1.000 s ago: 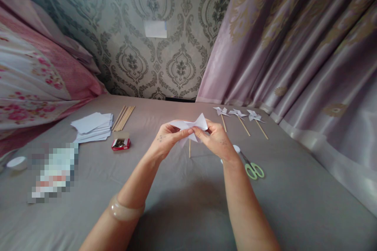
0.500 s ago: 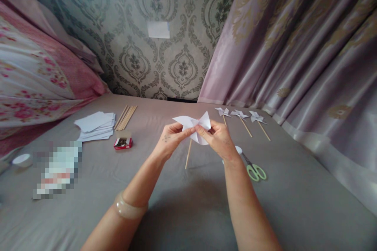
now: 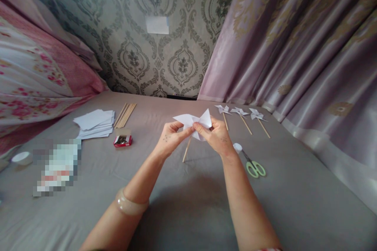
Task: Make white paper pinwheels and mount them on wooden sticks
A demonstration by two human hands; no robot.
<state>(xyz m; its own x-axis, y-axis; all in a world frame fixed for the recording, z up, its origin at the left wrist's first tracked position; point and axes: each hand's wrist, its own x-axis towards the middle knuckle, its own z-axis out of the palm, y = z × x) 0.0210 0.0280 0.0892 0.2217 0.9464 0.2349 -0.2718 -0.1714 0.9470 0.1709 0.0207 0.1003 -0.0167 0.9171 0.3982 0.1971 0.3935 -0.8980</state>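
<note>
A white paper pinwheel [image 3: 188,120] is held up in front of me, with its thin wooden stick [image 3: 186,151] slanting down below it. My left hand [image 3: 171,137] is closed on the pinwheel's left side, thumb pressed near the centre. From the right, my right hand [image 3: 218,136] pinches it too, and its thumb almost meets the other one at the middle. The thumbs cover the centre, so any pin there is hidden. Behind the pinwheel, most of the fingers are out of sight.
Three finished-looking pinwheels [image 3: 239,113] lie at the back right. Green-handled scissors [image 3: 255,168] lie beside a small white round object [image 3: 237,148]. At left are stacked paper sheets [image 3: 96,121], wooden sticks [image 3: 126,115], a red box [image 3: 123,140] of small metal pieces and a white roll [image 3: 22,158].
The stick's lower end has swung slightly up and to the left. Both hands keep their grip on the pinwheel, and the camera view has shifted a little.
</note>
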